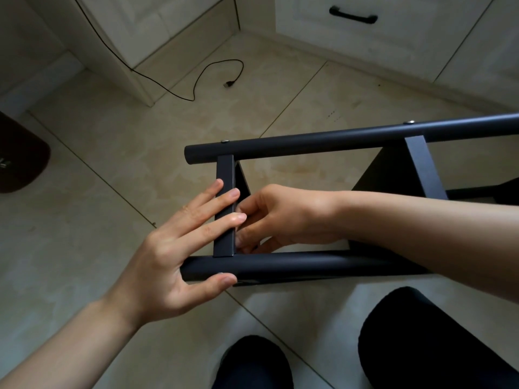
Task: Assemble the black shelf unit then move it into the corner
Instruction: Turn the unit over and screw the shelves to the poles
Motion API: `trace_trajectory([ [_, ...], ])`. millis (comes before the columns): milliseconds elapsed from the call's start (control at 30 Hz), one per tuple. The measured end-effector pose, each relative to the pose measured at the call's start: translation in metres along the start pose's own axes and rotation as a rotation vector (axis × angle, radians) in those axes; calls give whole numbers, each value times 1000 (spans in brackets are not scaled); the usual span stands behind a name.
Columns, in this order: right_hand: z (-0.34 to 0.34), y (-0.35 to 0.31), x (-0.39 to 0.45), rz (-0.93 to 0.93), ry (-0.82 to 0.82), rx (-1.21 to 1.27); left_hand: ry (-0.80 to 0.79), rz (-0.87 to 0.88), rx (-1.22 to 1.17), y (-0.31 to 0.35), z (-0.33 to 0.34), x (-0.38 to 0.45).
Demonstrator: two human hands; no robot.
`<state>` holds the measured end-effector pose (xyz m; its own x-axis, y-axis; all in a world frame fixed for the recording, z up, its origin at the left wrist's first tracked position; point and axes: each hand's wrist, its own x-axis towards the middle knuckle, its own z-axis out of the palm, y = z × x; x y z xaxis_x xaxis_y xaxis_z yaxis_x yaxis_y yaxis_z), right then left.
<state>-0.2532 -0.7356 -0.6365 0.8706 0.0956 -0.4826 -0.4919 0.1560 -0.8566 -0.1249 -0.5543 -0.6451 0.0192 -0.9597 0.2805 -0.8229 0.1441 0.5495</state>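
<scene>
The black shelf unit (323,143) lies on its side on the tiled floor, two round tubes running left to right with flat crossbars between them. My left hand (179,248) grips the near tube's end with the thumb underneath, and its fingers lie across the end crossbar (224,175). My right hand (269,220) reaches in from the right between the tubes, fingers curled just behind that crossbar near its joint with the near tube. What those fingers pinch is hidden. Two screw heads show on the far tube.
A black cable (196,80) with a plug lies on the floor by the white cabinets (146,32). A drawer with a black handle (353,15) stands at the back right. A dark round object (22,155) sits at the left edge. My knees (421,332) are at the bottom.
</scene>
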Motion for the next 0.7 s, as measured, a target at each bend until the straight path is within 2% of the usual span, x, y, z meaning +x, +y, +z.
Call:
trace_trajectory([
  [700,-2,1,4,169,-114,300,8,-2,-20,-2,1,-1],
])
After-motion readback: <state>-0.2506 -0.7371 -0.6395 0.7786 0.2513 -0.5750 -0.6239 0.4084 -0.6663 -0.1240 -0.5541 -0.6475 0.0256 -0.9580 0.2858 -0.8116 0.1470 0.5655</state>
